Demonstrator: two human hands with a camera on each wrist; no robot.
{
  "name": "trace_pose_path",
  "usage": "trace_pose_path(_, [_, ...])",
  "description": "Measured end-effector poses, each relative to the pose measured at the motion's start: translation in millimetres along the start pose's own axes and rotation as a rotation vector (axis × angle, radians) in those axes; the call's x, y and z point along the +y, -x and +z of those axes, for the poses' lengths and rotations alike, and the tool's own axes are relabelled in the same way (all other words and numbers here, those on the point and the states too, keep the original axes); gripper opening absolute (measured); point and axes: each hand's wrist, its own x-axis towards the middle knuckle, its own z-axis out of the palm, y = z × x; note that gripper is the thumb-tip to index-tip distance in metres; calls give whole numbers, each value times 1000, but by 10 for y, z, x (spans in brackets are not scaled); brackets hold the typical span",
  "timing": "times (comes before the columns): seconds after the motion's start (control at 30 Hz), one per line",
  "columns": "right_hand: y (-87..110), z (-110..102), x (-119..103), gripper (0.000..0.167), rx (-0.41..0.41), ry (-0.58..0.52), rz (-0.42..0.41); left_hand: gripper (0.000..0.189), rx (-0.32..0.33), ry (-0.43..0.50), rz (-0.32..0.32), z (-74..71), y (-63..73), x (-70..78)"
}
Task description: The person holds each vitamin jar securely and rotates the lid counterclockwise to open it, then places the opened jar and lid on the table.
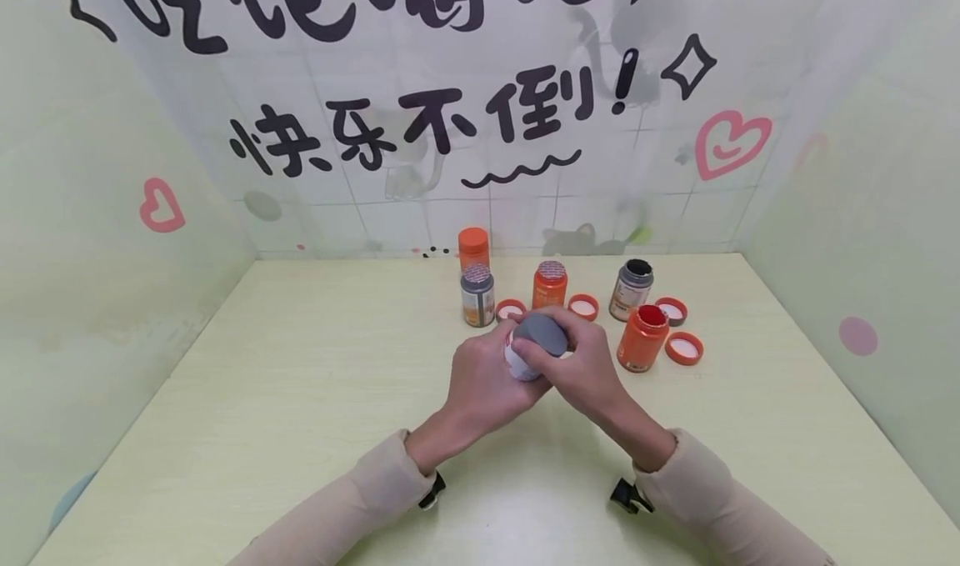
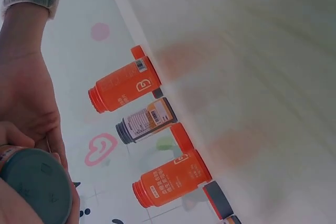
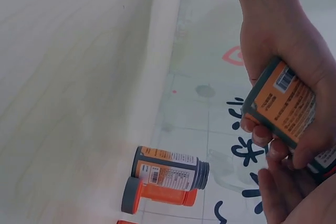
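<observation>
head view, left hand (image 1: 486, 378) grips bottle (image 1: 519, 365), right hand (image 1: 588, 366) grasps its grey cap (image 1: 546, 334)

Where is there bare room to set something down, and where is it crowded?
On the table, the widest bare patch lies between the left wall, the standing bottles and the left sleeve. A smaller one lies between the loose caps and the right wall. Back centre to right is crowded with bottles and caps.

Booth-like work nook, pale table (image 1: 315, 383), walls (image 1: 82, 316) on three sides, black lettering (image 1: 441, 128), pink hearts (image 1: 726, 151)
</observation>
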Motion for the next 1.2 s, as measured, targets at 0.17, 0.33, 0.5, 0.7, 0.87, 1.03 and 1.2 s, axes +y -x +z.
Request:
trace_pose_path(0.17, [31, 30, -33, 35, 43, 36, 44, 41, 17, -8, -31, -4, 14, 4])
trace_pose_path(0.33, [54, 30, -45, 31, 67, 46, -13, 41, 0, 48, -18, 5, 26, 3])
trace_pose_path(0.5, [54, 23, -43, 28, 75, 46, -54, 45, -15, 87, -6, 10, 27, 1])
trace_pose_path(0.7, [61, 26, -43, 28, 78, 47, -66, 46, -2, 120, 11, 15, 29, -1])
trace_pose_path(0.87, [60, 22, -12, 26, 78, 25, -94, 48, -5, 182, 18, 34, 34, -13])
trace_pose_path(1.03, [54, 21, -4, 25, 61, 2, -121, 48, -29, 252, 11, 35, 46, -21])
trace_pose_path(1.2, [46, 17, -35, 26, 36, -10, -116, 47, -22, 261, -3, 46, 41, -27])
